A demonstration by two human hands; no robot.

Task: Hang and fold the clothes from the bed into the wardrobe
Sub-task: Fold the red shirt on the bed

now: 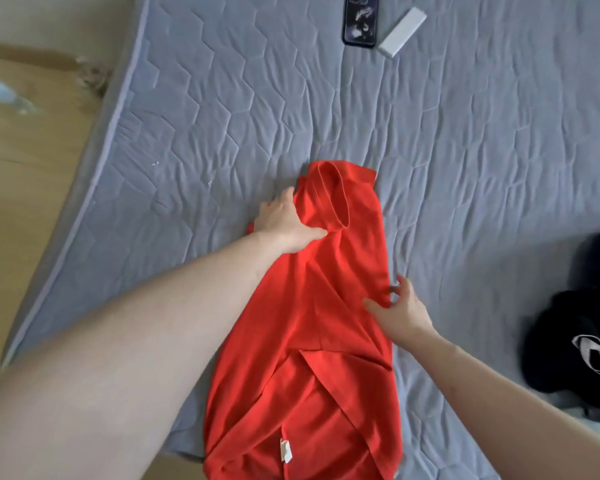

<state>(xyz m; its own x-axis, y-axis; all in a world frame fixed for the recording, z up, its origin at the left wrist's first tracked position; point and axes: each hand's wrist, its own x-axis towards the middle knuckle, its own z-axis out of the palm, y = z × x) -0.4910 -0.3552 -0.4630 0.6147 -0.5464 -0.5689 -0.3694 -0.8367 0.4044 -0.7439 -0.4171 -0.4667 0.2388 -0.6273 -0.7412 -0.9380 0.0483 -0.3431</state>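
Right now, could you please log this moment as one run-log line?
step: folding shirt on bed | left hand: flat near collar | right hand: at side edge | dark clothes: waiting

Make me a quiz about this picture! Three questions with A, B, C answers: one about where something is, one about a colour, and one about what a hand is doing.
1. Where does the phone lie?
A. on the floor
B. on the mattress, beside the white box
C. on the red shirt

2. What colour is the shirt being folded?
A. red
B. green
C. white

3. What is the left hand doing?
A. holding the phone
B. hanging in the air
C. resting on the shirt near its collar

Answers:
1. B, the phone sits on the grey quilted mattress next to the box.
2. A, the cloth under both hands is bright red.
3. C, its palm lies on the cloth by the collar.
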